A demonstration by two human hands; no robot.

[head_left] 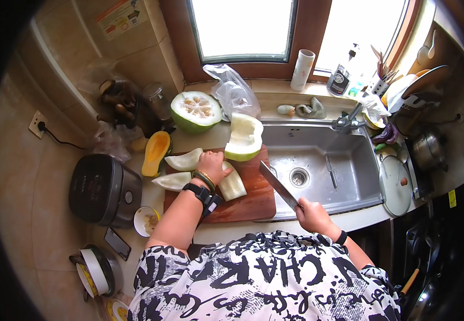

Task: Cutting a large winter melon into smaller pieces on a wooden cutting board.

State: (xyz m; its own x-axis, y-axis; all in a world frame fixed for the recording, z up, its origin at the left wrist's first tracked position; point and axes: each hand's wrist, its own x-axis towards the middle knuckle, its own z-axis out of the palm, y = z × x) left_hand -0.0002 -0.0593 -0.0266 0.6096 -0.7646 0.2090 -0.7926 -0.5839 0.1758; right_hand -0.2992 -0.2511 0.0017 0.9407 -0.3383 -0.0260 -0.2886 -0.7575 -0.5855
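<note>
My left hand (211,166) is curled over winter melon on the reddish wooden cutting board (256,204). Its thumb touches the upper end of a thick winter melon piece (232,184); its fingertips are hidden, so I cannot tell whether it grips. Left of that hand lie an upper melon slice (183,160) and a lower one (171,181). My right hand (314,216) holds a kitchen knife (278,186) by its handle, the broad blade angled up-left over the sink's near-left edge. A larger hollowed winter melon section (244,138) rests at the board's far right corner.
Behind the board stand a cut winter melon (195,112) with seeds showing and a plastic bag (236,92). A halved squash (156,154), a rice cooker (105,190), a bowl (145,220) and a phone (117,243) are left. The steel sink (316,140) adjoins the board, a glass lid (395,186) beyond.
</note>
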